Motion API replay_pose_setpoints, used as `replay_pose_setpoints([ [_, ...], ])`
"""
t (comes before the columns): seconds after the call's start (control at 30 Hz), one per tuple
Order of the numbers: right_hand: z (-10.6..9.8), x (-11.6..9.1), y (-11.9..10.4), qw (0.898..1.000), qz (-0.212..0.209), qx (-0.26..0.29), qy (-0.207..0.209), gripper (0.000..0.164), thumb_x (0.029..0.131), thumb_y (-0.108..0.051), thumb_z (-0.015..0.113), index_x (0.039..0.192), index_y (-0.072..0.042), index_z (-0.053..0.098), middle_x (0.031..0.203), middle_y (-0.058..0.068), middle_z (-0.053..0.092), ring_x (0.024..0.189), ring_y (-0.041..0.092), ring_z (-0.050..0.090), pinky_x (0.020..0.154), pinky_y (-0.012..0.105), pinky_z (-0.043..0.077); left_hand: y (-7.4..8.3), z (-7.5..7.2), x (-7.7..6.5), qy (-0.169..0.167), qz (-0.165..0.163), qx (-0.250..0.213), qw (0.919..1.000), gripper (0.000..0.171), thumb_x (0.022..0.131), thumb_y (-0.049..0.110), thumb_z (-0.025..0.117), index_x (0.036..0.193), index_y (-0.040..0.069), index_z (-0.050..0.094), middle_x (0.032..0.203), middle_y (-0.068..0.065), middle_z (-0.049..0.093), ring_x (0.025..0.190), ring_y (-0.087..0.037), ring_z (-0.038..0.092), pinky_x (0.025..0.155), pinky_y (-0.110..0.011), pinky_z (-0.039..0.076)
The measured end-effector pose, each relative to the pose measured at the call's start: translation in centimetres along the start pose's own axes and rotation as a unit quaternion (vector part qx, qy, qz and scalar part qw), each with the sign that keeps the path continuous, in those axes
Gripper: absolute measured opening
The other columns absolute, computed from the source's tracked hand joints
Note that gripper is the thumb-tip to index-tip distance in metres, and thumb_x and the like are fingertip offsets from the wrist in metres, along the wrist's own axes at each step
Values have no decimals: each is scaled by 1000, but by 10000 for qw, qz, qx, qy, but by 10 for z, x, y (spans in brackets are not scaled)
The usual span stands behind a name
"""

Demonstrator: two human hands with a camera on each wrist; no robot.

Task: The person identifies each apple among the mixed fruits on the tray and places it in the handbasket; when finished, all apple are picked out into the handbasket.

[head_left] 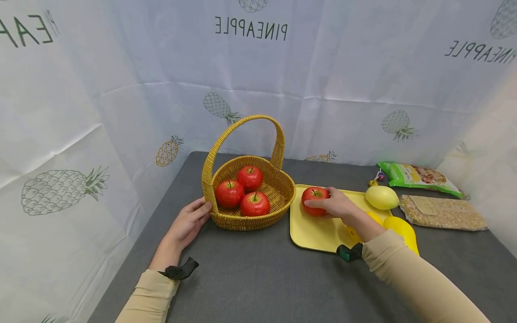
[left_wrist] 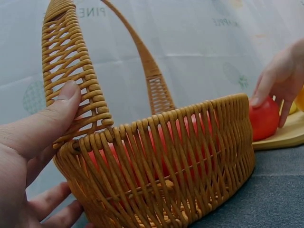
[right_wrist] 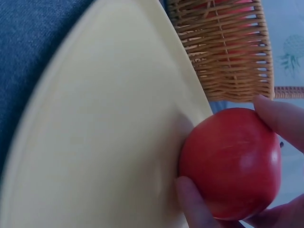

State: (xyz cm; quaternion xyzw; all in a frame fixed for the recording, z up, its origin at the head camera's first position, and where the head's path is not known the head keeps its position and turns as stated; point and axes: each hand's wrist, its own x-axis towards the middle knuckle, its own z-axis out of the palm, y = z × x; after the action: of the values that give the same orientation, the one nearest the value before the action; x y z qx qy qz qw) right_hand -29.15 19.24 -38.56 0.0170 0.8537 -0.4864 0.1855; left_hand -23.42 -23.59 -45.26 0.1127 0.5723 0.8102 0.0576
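A wicker basket [head_left: 238, 224] with a tall arched handle stands left of the middle, three red apples [head_left: 255, 204] inside it. At its left side, my left hand [head_left: 187, 225] grips the foot of the handle; the left wrist view has the thumb [left_wrist: 69, 97] on the handle weave and other fingers against the outer wall. On the yellow tray [head_left: 315, 235] to the right, my right hand [head_left: 338, 205] holds another red apple [head_left: 313, 195] between thumb and fingers. The right wrist view puts this apple [right_wrist: 230, 164] low over the tray surface, near its rim by the basket.
A pale yellow fruit [head_left: 382, 198] and several deeper yellow fruits [head_left: 403, 229] lie at the tray's right side, partly behind my right forearm. Farther right are a green food packet [head_left: 420, 177] and a clear bag of grains [head_left: 442, 213]. A pineapple-print cloth [head_left: 258, 67] hangs behind.
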Motion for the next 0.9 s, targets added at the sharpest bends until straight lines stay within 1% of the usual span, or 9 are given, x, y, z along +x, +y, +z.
replay_pose_setpoints([
  [0.1,3,1,2,9998,59,135,101,90,89,-46,81,144,7,33,138,25,47,120,36,56,92,42,57,-2,-1,0,-51,-32,11,10000,38,107,14,58,139,-6,57,160,-13,32,137,-11,46,108,-26,42],
  [0.17,4,2,1,9996,82,239,155,93,88,-47,81,147,7,32,140,25,46,122,36,55,92,42,57,-2,-1,1,-87,-24,27,10000,37,107,14,58,139,-7,57,160,-13,32,138,-11,45,109,-26,42],
  [0.27,3,1,-3,9989,65,396,221,97,87,-49,82,148,7,31,141,25,46,124,36,54,93,43,57,-3,-2,1,-106,21,60,9999,36,108,14,58,138,-6,59,155,-8,40,138,-13,46,108,-26,43],
  [0.37,1,-2,-10,9982,-37,560,220,97,88,-48,81,149,8,30,141,25,45,124,36,54,93,44,57,-3,-3,2,-95,79,76,9999,37,107,14,58,139,-6,58,147,-3,50,138,-17,47,107,-27,44],
  [0.43,-2,-3,-15,9973,-90,707,196,96,89,-47,81,149,7,30,141,25,45,124,36,54,94,45,56,-2,-3,3,-70,80,87,9999,39,107,15,59,140,-6,57,145,0,52,136,-16,48,107,-27,44],
  [0.53,-6,-6,-23,9957,-195,889,163,95,90,-44,80,150,7,28,142,25,44,123,36,55,96,47,55,-1,-2,4,-41,35,79,10000,41,107,16,60,141,-6,56,145,0,51,134,-13,49,107,-26,44],
  [0.77,-11,-9,-39,9956,-380,849,114,98,90,-46,80,153,5,24,144,25,42,119,35,58,98,46,53,-3,-4,4,-66,-4,78,9999,41,108,15,58,143,-7,54,148,-2,48,136,-13,48,108,-26,43],
  [0.9,-12,-10,-46,9957,-472,785,147,100,90,-48,79,155,2,22,146,23,41,119,34,57,101,46,52,-3,-4,5,-98,-2,118,9999,40,108,16,57,142,-6,55,149,-4,47,134,-10,49,108,-26,43],
])
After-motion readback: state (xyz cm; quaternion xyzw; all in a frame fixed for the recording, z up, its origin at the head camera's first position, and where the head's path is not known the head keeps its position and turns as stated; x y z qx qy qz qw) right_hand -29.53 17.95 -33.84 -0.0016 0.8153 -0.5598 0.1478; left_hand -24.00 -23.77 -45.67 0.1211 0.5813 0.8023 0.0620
